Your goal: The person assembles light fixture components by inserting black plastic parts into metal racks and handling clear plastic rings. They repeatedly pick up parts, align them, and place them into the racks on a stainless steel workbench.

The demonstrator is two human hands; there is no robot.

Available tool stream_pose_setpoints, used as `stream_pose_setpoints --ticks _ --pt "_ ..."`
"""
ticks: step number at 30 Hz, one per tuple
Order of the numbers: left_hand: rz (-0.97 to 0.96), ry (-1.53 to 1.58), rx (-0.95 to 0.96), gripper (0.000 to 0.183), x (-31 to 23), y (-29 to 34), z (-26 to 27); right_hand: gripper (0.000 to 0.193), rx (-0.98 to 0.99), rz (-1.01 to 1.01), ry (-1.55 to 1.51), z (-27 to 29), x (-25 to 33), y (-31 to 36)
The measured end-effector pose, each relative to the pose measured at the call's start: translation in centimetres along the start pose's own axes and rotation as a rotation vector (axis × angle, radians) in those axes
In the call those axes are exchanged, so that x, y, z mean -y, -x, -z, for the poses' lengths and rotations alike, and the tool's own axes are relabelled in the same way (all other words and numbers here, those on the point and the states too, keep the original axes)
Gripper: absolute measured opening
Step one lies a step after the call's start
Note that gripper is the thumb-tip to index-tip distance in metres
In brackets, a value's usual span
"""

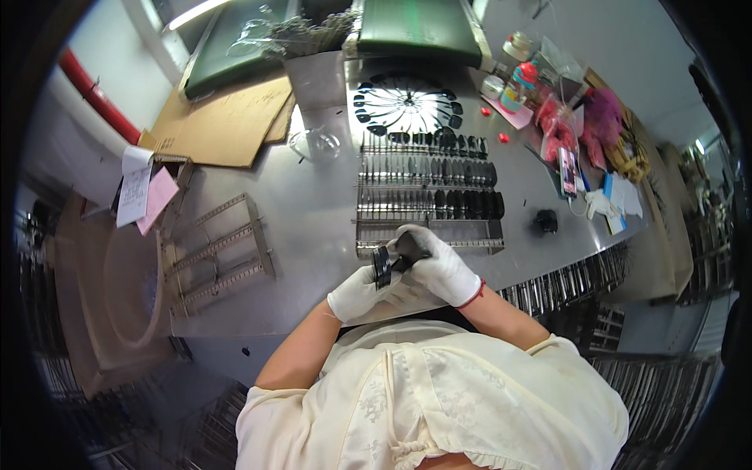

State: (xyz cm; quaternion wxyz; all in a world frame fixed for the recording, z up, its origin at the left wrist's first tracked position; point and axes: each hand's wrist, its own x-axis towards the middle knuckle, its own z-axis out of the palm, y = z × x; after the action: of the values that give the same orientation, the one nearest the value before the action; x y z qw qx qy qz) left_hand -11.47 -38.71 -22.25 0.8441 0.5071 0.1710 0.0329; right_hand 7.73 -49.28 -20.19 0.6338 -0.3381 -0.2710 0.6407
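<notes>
In white gloves, both my hands meet above the near edge of the metal table. My left hand (361,293) is closed around a small bunch of glossy black spoon-like pieces (381,267). My right hand (443,269) grips a broad, dark, rounded piece (410,250), its fingers wrapped over the edge. Just beyond them lies a metal rack (429,229) with slotted bars; its far rows hold many upright dark, shiny pieces (470,205). Behind the rack, black spoon-shaped pieces (409,102) form a ring, handles pointing inward.
An unfilled slotted frame (223,249) lies at left, near flat cardboard (223,121). At right are a phone (568,172), a bottle (518,88), a white glove (601,204) and a small black object (545,222). A filled rack (568,280) sits by the table's front edge. Green conveyor belts (419,31) stand behind.
</notes>
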Motion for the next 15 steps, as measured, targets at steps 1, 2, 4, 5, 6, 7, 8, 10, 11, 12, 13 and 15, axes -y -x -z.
stream_pose_setpoints --ticks 1,2,4,5,6,7,8,10,11,12,13,15 --pt "-0.076 0.038 -0.095 0.028 1.0 0.2 0.0 0.079 -0.009 -0.07 -0.234 0.2 0.0 -0.2" --pt "-0.151 0.076 -0.191 0.028 1.8 0.4 -0.1 0.081 0.066 0.015 -0.293 0.3 -0.3 -0.7" --pt "-0.289 0.14 -0.424 0.031 4.0 0.3 0.6 0.077 0.049 0.053 -0.229 0.1 0.1 -1.1" --pt "-0.34 0.198 -0.589 0.032 5.3 0.3 1.3 0.073 -0.002 0.083 -0.162 -0.5 0.1 -1.5" --pt "-0.354 0.292 -0.667 0.033 6.5 0.1 2.4 0.071 -0.014 0.104 0.027 -0.6 -0.2 -2.2" --pt "-0.367 0.384 -0.748 0.034 8.0 0.0 3.8 0.069 -0.022 0.123 0.212 -0.7 -0.6 -3.1" --pt "-0.414 0.458 -0.713 0.033 9.4 -0.3 5.1 0.067 -0.032 0.146 0.4 -0.7 -1.2 -3.8" --pt "-0.348 0.363 -0.823 0.035 8.6 -0.9 4.5 0.055 -0.059 0.24 0.591 0.0 -3.5 -5.3" --pt "-0.314 0.314 -0.877 0.036 8.0 -1.2 4.0 0.05 -0.066 0.262 0.661 0.1 -4.2 -5.7" --pt "-0.322 0.361 -0.899 0.03 7.3 -1.5 3.6 0.048 -0.06 0.353 0.861 -0.3 -4.3 -6.2" --pt "-0.323 0.357 -0.906 0.029 7.2 -1.7 3.4 0.045 -0.054 0.445 1.059 -0.8 -4.1 -6.5" --pt "-0.323 0.345 -0.918 0.028 6.9 -2.2 3.2 0.041 -0.047 0.556 1.289 -1.9 -3.9 -6.6"
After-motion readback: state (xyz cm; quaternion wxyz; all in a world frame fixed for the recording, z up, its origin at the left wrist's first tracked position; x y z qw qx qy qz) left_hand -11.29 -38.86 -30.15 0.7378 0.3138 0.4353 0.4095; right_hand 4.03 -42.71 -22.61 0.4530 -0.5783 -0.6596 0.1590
